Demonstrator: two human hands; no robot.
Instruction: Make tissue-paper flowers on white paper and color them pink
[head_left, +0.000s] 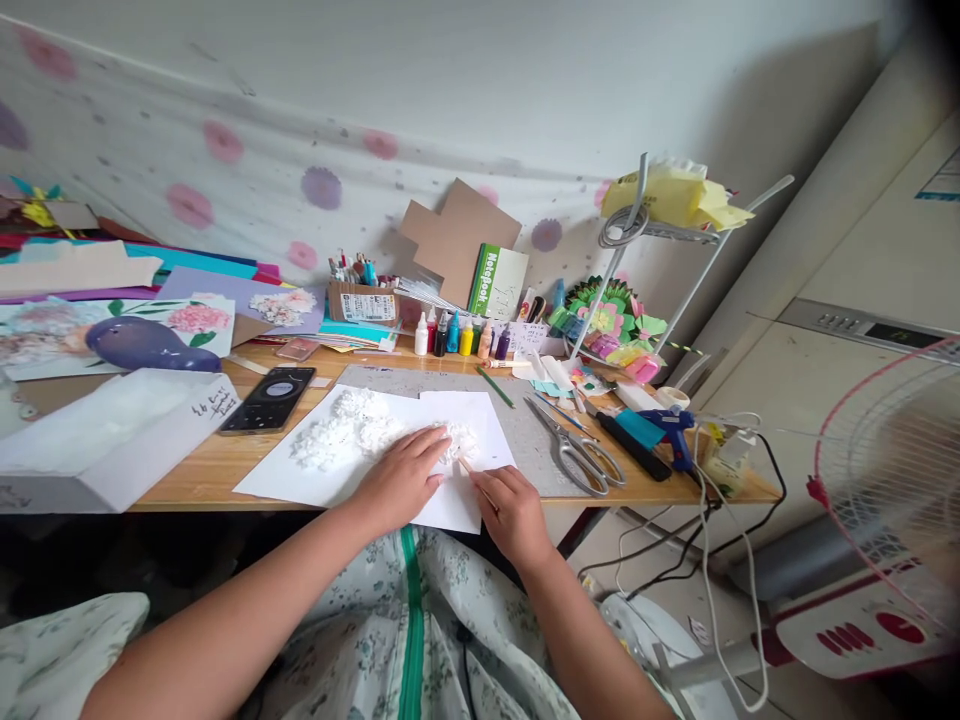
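Observation:
Clusters of curled white paper-like petals [349, 430] lie on a white paper sheet [281, 470] at the table's front edge. A smaller white cluster [461, 441] sits to their right. My left hand [401, 478] rests palm down on the sheet, its fingers stretched out with the tips against the smaller cluster. Just right of it, my right hand [511, 508] is closed in a pinch on a thin pinkish stick [465, 465], whose tip points into the petals. What kind of stick it is, I cannot make out.
Large scissors [577, 450], a green pencil [496, 388] and a blue glue gun [675, 432] lie to the right. Several small paint bottles [453, 334] stand behind. A phone [268, 400] and an open white box [112, 440] are on the left. A fan [892, 470] stands at the far right.

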